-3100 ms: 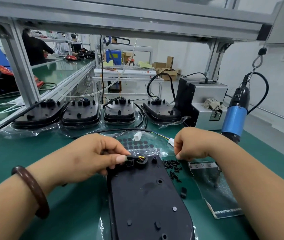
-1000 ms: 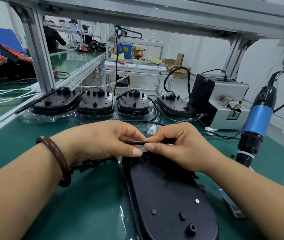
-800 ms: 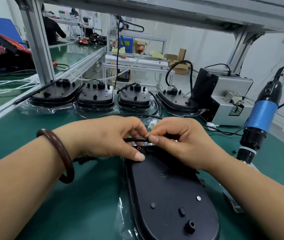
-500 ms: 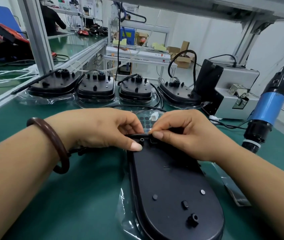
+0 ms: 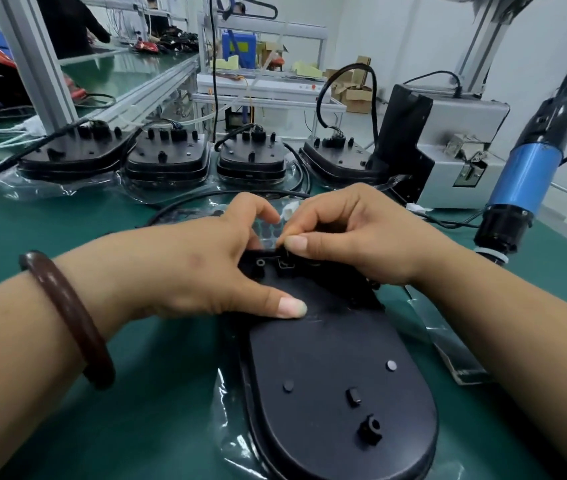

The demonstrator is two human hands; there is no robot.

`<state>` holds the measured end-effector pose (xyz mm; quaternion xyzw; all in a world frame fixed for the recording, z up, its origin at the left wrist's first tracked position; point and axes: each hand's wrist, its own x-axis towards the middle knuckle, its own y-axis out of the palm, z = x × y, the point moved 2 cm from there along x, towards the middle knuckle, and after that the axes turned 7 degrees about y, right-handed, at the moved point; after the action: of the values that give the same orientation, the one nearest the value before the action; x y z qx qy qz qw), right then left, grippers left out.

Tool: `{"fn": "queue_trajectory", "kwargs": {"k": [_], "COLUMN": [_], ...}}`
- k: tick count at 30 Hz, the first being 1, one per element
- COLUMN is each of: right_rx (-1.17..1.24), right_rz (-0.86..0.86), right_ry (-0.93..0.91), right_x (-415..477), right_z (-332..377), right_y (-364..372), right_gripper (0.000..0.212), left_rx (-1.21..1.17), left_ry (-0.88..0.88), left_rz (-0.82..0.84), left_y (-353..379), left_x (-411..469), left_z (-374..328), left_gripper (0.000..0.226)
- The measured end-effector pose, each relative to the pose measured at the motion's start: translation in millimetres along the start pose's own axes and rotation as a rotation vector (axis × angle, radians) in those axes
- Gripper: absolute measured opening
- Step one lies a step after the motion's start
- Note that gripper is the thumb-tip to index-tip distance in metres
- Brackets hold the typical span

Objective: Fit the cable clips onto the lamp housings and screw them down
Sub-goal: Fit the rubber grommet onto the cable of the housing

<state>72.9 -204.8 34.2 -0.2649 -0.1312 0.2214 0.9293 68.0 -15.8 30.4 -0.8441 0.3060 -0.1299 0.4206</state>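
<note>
housing (image 5: 327, 358) on bag (image 5: 228, 414), right hand (image 5: 361, 237) pinching clip (image 5: 281, 247)

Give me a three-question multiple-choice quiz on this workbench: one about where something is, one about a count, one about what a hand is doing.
1. Where is the blue screwdriver?
A. Upright at the right side. B. Flat at the left side. C. On the floor.
2. How many lamp housings stand in the back row?
A. Two. B. Four. C. Six.
3. What is the right hand doing?
A. Lying flat. B. Pinching a small black clip at the near housing's far edge. C. Gripping a cup.

1 A: it is upright near the view's right edge.
2 B: four sit side by side.
3 B: thumb and forefinger close on the clip.
</note>
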Motion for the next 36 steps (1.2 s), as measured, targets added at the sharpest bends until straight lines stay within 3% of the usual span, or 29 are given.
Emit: {"fn": "queue_trajectory", "kwargs": {"k": [5,12,19,22,27,30,36], "right_rx": [-0.079,-0.327,-0.607,-0.656,-0.645,-0.608,-0.534], "right_rz": [-0.024,-0.119,-0.044,-0.069,-0.149,-0.156,-0.17], "right_ry": [-0.058,-0.276,-0.408,-0.439,-0.44,-0.439,-0.419], "right_x": [-3.5,-10.6,-16.0,-19.8,-24.8,-25.8,-28.0], "right_z": [0.9,8.0,18.8,17.4,15.5,14.2,7.8], "right_y": [1.6,11.4,8.7,11.4,14.1,13.7,13.9], "right_gripper": [0.003,0.005,0.013,0.012,0.012,0.017,0.015], "left_rx": [0.016,0.006,0.045,0.068,-0.036,-0.07,-0.177], "left_ry": [-0.024,-0.05,-0.038,-0.01,0.162,0.17,0.197], "left_rz": [0.018,0.02,0.007,-0.037,-0.3,-0.301,-0.361], "left_y": [0.9,1.3,0.4,0.4,2.6,6.9,8.8], "left_x": [-1.8,-3.2,-6.9,-9.8,-9.2,-6.9,-2.3], "left_z": [-2.8,-6.5,-11.7,-15.1,-17.7,-15.8,-9.0], "left_gripper": [0.09,0.092,0.087,0.079,0.045,0.029,0.02]}}
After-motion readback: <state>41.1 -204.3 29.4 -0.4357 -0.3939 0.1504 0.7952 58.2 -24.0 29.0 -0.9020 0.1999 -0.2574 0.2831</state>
